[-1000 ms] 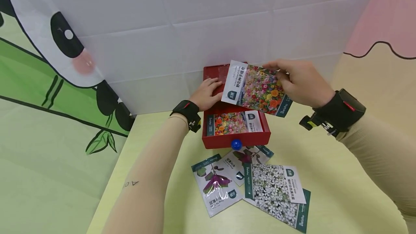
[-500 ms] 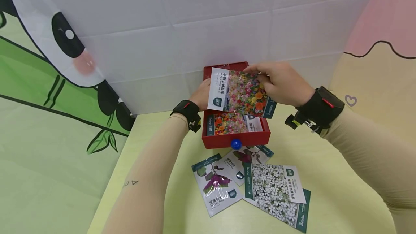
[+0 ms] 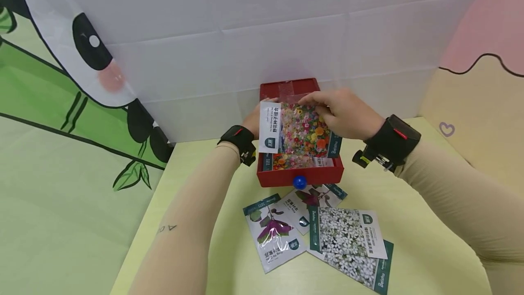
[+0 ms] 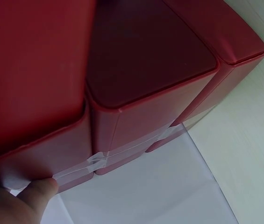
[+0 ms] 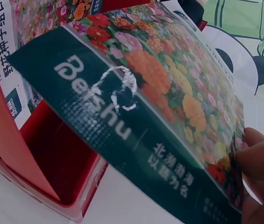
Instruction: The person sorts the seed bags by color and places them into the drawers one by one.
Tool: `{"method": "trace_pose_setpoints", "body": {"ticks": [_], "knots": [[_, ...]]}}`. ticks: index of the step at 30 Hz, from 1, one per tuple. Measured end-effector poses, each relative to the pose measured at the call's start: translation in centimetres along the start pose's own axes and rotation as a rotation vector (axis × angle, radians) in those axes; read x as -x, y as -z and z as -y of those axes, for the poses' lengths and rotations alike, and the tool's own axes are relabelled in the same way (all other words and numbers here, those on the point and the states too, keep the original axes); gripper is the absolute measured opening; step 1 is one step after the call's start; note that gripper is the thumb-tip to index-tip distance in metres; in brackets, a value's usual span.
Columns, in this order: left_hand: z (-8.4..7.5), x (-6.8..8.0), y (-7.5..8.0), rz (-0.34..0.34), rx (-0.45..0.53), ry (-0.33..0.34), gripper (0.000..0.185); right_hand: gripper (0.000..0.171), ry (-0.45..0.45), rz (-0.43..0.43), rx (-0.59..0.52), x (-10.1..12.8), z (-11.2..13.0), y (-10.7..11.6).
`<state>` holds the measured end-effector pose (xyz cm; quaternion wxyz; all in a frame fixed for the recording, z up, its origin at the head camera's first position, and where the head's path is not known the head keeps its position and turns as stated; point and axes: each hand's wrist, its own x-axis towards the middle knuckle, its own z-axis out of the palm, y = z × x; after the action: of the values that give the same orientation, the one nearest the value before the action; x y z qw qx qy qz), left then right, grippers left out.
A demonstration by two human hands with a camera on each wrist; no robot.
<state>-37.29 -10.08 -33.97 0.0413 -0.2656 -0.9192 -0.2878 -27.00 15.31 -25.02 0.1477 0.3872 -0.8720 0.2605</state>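
Head view shows one red drawer (image 3: 300,174), two mixed-flower packets and four more on the worktop (image 3: 409,222). Right hand (image 3: 344,113) pinches one flower packet (image 3: 300,129) above the drawer; left hand (image 3: 255,119) touches the box. Only the left wrist view shows clear tape (image 4: 99,161).

The seed packet (image 3: 300,129) is showing a bright print of mixed flowers, a white band at its left end and a dark green band at its right end; it is lying nearly flat, slightly tilted, just over the open red drawer (image 3: 300,174); the right hand (image 3: 341,113) is pinching its far edge; the left hand (image 3: 254,119) is resting against the red box (image 3: 286,88) behind it; the drawer is standing pulled out, carrying a like packet (image 3: 292,162) inside.
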Motion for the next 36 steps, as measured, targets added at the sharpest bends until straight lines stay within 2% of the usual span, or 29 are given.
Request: {"method": "trace_pose_setpoints", "body": {"ticks": [5,10,14,17,22,28,36], "knots": [[0.3,-0.2,0.0,0.037,-0.170,-0.050,0.055,0.030,0.003,0.046,-0.019,0.1,-0.3,-0.6],[1.1,-0.5,0.3,0.041,-0.280,-0.121,0.062,0.028,0.013,0.081,-0.040,0.0,-0.3,-1.5],[1.1,-0.7,0.3,0.043,-0.269,-0.086,0.064,0.028,0.021,0.104,-0.050,0.2,-0.5,-2.2],[0.6,-0.8,0.3,0.059,-0.241,-0.019,0.063,0.028,0.022,0.121,-0.063,0.4,-0.6,-2.6],[-0.6,-0.5,0.7,0.091,-0.237,0.031,0.065,0.028,0.013,0.145,-0.090,0.7,-0.9,-2.8],[-1.7,-0.2,1.0,0.089,-0.240,0.035,0.064,0.028,-0.002,0.176,-0.128,1.1,-1.4,-3.2],[-1.6,-0.1,0.9,0.096,-0.265,0.027,0.064,0.029,0.002,0.221,-0.133,1.3,-1.8,-4.0]]}}
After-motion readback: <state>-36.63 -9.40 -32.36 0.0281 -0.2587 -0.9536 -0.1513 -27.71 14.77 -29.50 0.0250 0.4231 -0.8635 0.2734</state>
